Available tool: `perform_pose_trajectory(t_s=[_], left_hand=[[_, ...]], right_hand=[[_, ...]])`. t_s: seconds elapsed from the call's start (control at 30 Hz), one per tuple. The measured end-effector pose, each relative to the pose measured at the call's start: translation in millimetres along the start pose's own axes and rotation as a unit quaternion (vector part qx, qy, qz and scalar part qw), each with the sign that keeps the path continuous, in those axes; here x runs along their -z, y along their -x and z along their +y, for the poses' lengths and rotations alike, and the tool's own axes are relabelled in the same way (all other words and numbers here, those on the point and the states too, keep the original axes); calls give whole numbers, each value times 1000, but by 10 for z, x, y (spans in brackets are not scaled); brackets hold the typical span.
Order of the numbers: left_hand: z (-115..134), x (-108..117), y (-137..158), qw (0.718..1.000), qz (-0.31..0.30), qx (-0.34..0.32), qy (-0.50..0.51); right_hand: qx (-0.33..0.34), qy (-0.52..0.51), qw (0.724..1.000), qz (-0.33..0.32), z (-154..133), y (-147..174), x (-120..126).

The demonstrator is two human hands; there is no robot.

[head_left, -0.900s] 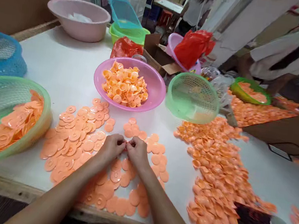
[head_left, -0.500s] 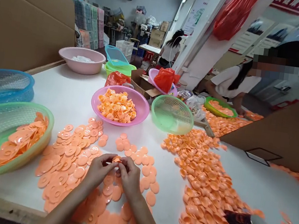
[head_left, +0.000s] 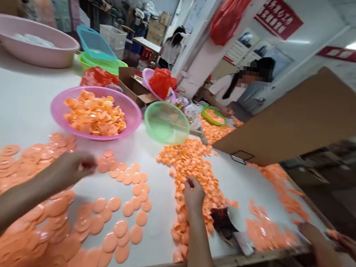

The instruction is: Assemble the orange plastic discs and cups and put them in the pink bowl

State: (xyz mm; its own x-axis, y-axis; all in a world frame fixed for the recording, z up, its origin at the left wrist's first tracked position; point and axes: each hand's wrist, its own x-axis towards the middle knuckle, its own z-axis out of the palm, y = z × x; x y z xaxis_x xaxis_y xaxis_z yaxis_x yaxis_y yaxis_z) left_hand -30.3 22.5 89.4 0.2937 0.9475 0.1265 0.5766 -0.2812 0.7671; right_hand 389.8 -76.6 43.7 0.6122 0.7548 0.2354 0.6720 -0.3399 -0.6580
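Right hand [head_left: 194,197] at the cups [head_left: 210,190] on the table [head_left: 157,244], left hand [head_left: 73,170] by the discs [head_left: 106,166], fingers curled but can't tell if they're gripping anything, so I'd pinch cups singly and lightly.

The left hand [head_left: 79,167] is by orange discs [head_left: 57,208], right hand [head_left: 194,195] by cups [head_left: 191,157].

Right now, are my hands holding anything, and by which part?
I can't tell: your left hand is blurred, and your right hand shows nothing clearly gripped.
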Motion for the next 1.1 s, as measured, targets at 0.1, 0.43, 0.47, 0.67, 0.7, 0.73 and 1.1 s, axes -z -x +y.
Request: perform_pose_trajectory(t_s=[0.1,0.43,0.47,0.67,0.7,0.73,1.1], left_hand=[[-412,-356,533,988,-103,-46,-108],[-375,-442,590,987,-78,44,-134],[-382,-435,604,987,-80,47,-131],[-352,-557,647,989,-49,32,-133],[-339,-586,630,989,-39,23,-144],[-329,-613,611,987,-31,13,-155],[-307,-589,529,992,-27,10,-125]], right_hand=[[-2,12,999,-41,71,106,72],[-13,61,990,-125,-186,253,0],[-14,6,989,-145,-330,297,-69],[8,-220,906,-361,-1395,836,-914],[12,-218,900,-376,-1511,909,-1056],[19,-211,899,-384,-1598,964,-1179],[153,-66,913,-372,-1812,1060,-1460]])
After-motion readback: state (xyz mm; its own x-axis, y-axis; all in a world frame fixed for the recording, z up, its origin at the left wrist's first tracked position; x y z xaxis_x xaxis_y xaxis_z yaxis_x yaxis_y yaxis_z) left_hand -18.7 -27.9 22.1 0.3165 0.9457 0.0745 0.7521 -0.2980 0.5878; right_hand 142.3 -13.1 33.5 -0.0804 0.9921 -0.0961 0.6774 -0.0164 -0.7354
